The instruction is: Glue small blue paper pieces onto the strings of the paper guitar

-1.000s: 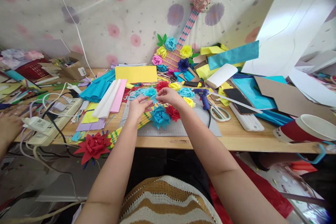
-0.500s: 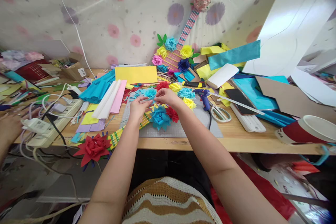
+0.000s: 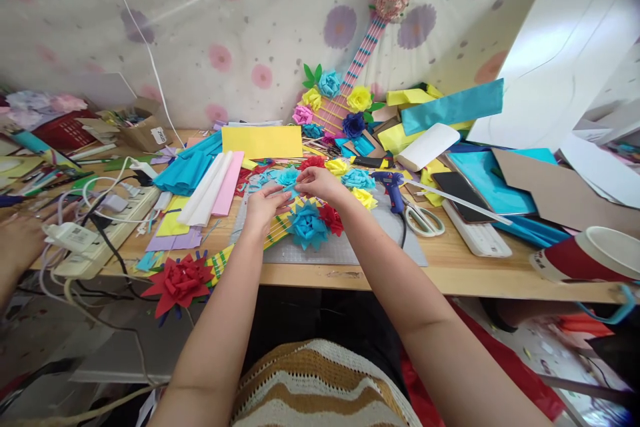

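My left hand (image 3: 266, 205) and my right hand (image 3: 320, 184) meet above the middle of the table, fingers pinched. Between the fingertips is a small strip of light blue paper (image 3: 294, 193), partly hidden by the fingers. Under them lies a yellow paper guitar covered in paper flowers, its neck (image 3: 274, 235) running to the lower left. A large blue flower (image 3: 307, 225) and a red flower (image 3: 331, 219) sit just below my right hand. Behind the fingers is a light blue flower (image 3: 289, 177). At the neck's end is a big red flower (image 3: 181, 283).
To the right lie a blue glue gun (image 3: 394, 190), scissors (image 3: 424, 220), a dark phone (image 3: 461, 197) and a paper cup (image 3: 590, 255). A power strip (image 3: 107, 233) with tangled cables is at left, near another person's hand (image 3: 25, 237). A pink flowered guitar (image 3: 334, 112) leans at the back.
The camera view has shifted slightly, so the table's things appear a little further right. Both hands keep their pinch on the blue paper with barely any movement.
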{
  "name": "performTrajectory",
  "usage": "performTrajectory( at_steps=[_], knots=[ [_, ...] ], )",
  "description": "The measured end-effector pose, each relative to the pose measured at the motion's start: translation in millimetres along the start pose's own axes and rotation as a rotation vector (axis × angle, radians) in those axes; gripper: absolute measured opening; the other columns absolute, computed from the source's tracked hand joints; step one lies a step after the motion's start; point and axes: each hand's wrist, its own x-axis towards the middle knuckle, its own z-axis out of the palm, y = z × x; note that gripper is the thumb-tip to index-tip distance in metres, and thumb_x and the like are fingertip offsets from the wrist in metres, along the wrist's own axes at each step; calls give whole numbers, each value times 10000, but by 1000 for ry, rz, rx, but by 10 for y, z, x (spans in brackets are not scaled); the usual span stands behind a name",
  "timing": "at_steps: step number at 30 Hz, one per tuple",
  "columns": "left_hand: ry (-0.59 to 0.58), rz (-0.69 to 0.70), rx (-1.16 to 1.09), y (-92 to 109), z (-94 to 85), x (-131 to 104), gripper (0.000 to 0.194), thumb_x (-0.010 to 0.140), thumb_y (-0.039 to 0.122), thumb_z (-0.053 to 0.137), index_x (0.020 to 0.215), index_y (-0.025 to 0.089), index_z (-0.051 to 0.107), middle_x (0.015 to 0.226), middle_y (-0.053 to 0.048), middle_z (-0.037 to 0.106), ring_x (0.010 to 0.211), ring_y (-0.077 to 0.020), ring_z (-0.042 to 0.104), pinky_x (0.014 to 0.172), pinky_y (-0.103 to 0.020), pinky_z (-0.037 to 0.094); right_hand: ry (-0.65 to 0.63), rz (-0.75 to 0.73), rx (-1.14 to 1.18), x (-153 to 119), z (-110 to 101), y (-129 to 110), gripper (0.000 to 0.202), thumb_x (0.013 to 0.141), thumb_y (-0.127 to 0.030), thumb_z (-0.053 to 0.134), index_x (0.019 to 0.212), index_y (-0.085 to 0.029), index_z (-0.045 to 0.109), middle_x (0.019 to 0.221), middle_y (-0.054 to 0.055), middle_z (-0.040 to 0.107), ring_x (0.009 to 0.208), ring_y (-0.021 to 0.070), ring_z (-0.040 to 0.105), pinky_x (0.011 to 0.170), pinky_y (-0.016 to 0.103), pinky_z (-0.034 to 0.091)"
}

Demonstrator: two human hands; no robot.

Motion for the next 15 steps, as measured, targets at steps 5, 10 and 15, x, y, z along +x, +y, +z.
performTrajectory(
  at_steps=[5,10,15],
  knots=[
    [-64,-46,-59,23,-83,4,172,704,58,663,863,88,606,705,-55,685,629,-160,683,556,-228,543,-4,42,58,-21,-11,-32,158,715,-43,632,740,-143,513,505,-46,552,472,71,552,469,174,446],
    [-62,-52,-46,44,-95,-7,186,700,25,648,873,84,611,683,-57,683,628,-155,683,547,-211,534,-35,76,104,-40,-45,-50,157,706,-48,648,745,-139,526,505,-35,563,478,72,551,480,175,450],
    [-48,-41,-31,51,-76,-6,211,688,43,666,889,86,619,715,-64,687,660,-168,687,552,-218,530,-35,99,137,-67,-55,-87,165,703,-34,647,728,-139,521,498,-40,553,481,63,546,476,163,443]
  ],
)
